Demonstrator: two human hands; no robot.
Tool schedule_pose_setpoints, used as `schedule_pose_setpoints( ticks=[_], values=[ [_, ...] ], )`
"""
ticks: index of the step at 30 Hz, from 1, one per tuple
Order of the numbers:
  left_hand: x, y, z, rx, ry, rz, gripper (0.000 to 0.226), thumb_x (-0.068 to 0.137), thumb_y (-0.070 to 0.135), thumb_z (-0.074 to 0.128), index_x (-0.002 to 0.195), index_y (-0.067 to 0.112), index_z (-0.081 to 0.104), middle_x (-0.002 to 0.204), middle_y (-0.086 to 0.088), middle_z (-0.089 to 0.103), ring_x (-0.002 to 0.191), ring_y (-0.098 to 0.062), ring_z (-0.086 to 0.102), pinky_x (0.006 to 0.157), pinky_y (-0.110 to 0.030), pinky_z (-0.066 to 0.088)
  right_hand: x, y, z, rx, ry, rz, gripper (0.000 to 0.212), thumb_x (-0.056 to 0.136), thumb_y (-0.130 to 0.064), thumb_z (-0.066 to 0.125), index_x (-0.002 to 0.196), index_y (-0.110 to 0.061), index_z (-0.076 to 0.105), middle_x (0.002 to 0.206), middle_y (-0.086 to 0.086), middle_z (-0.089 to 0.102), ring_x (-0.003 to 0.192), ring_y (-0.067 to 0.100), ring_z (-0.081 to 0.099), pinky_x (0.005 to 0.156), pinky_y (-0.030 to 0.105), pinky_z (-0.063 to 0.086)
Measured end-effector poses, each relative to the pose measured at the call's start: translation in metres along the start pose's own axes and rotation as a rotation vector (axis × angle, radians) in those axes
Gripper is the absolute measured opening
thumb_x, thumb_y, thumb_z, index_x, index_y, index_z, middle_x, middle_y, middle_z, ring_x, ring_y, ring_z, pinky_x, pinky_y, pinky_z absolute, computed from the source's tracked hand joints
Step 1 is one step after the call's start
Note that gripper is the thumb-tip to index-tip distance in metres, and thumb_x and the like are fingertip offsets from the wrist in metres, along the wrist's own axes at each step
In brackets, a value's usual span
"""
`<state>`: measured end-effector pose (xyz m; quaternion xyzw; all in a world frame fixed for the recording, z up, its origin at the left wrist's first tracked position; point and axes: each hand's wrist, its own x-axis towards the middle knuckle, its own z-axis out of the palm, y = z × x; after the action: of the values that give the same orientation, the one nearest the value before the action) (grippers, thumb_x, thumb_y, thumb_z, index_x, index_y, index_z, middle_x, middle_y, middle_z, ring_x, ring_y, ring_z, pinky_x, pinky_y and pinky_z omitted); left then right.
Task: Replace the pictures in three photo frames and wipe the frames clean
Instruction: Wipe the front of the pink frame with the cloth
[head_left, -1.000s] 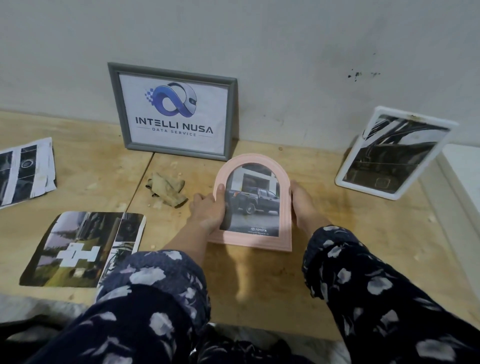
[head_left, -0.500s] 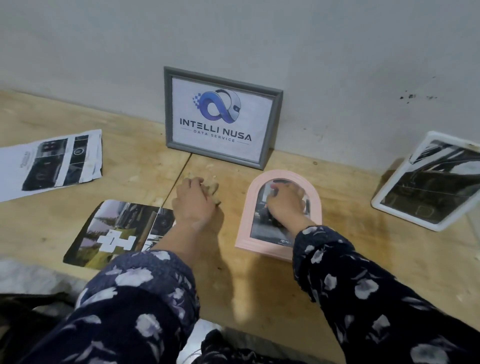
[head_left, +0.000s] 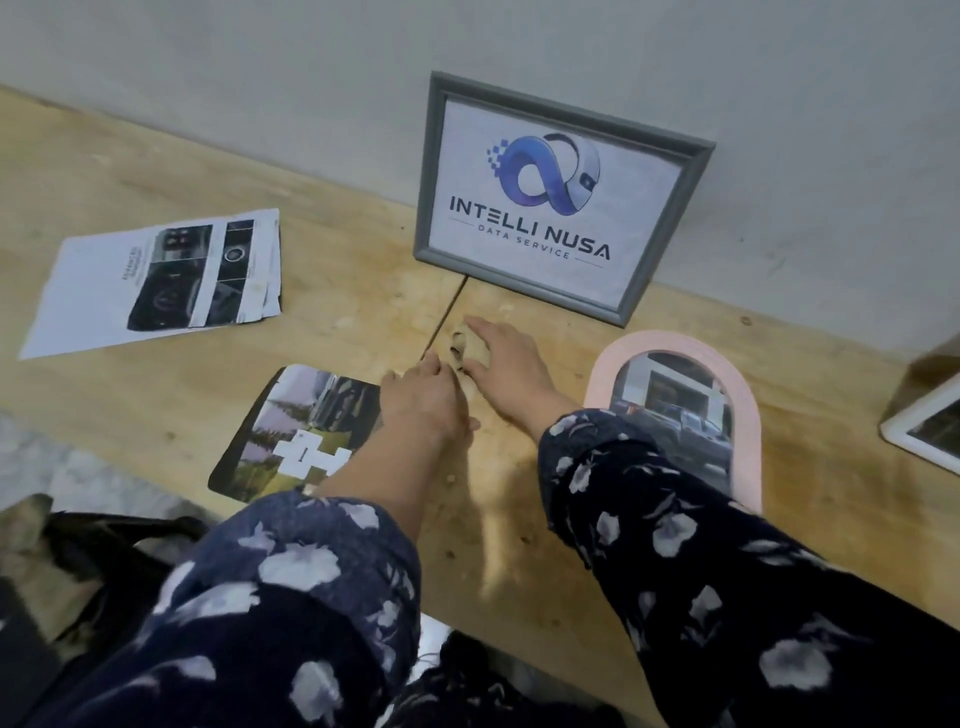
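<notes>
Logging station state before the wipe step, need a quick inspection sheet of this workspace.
Surface: wooden bench, seam down the middle, small crumbs.
Job's things: grey frame with logo print leans on the wall; pink arched frame with truck photo lies flat; white frame at right edge; tan cloth under both hands.
Clutter: printed sheets; loose photo.
Hands: left hand and right hand on the cloth; grip unclear.
Cables: nothing seen.
Surroundings: plain wall.
</notes>
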<state>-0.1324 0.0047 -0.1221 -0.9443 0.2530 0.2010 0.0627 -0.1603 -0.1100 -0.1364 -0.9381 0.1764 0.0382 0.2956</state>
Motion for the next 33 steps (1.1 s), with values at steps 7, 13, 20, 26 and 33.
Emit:
schedule_pose_setpoints(
  ticks=[7,13,20,26,33],
  values=[
    [0.0,0.0,0.004,-0.001,-0.009,-0.014,0.08,0.088,0.056,0.056,0.15,0.016,0.025,0.162,-0.003,0.007,0.144,-0.022,0.023,0.117,-0.046,0.014,-0.009,0.009,0.003,0.012,0.111,0.05,0.042,0.077,0.008,0.046,0.106,-0.023,0.049,0.11,0.004,0.053,0.102,0.028,0.048,0.08,0.033,0.041],
    [-0.005,0.003,0.001,-0.025,-0.054,-0.034,0.082,0.091,0.052,0.053,0.153,0.013,0.015,0.162,-0.005,0.001,0.148,-0.022,0.011,0.117,-0.054,0.009,-0.025,0.027,-0.027,0.6,0.145,0.298,0.057,0.082,0.005,0.039,0.117,-0.04,0.046,0.116,0.006,0.052,0.072,0.025,0.057,0.043,0.024,0.046],
    [-0.031,0.041,0.014,-0.219,0.162,0.26,0.078,0.087,0.045,0.053,0.151,0.021,0.016,0.162,0.002,0.0,0.149,-0.018,0.0,0.113,-0.065,-0.005,-0.039,0.059,-0.096,1.048,0.325,0.585,0.023,0.092,-0.008,0.041,0.096,-0.012,0.063,0.081,0.007,0.056,0.067,0.02,0.049,0.068,0.033,0.042],
    [-0.04,0.074,0.033,-0.159,0.055,0.509,0.111,0.071,0.088,0.036,0.154,0.026,-0.003,0.161,0.009,-0.01,0.147,-0.012,-0.011,0.114,-0.06,-0.01,-0.053,0.098,-0.109,0.659,0.326,0.516,0.02,0.085,-0.022,0.064,0.101,-0.015,0.054,0.093,0.001,0.06,0.085,0.021,0.06,0.085,0.038,0.052],
    [-0.035,0.076,0.038,-0.079,0.06,0.556,0.102,0.077,0.081,0.041,0.154,0.029,-0.001,0.161,0.013,-0.006,0.148,-0.011,-0.01,0.115,-0.058,-0.007,-0.034,0.132,-0.12,0.26,0.448,0.515,0.041,0.086,-0.013,0.058,0.126,-0.003,0.055,0.132,0.01,0.038,0.117,0.029,0.047,0.1,0.034,0.044]
  ],
)
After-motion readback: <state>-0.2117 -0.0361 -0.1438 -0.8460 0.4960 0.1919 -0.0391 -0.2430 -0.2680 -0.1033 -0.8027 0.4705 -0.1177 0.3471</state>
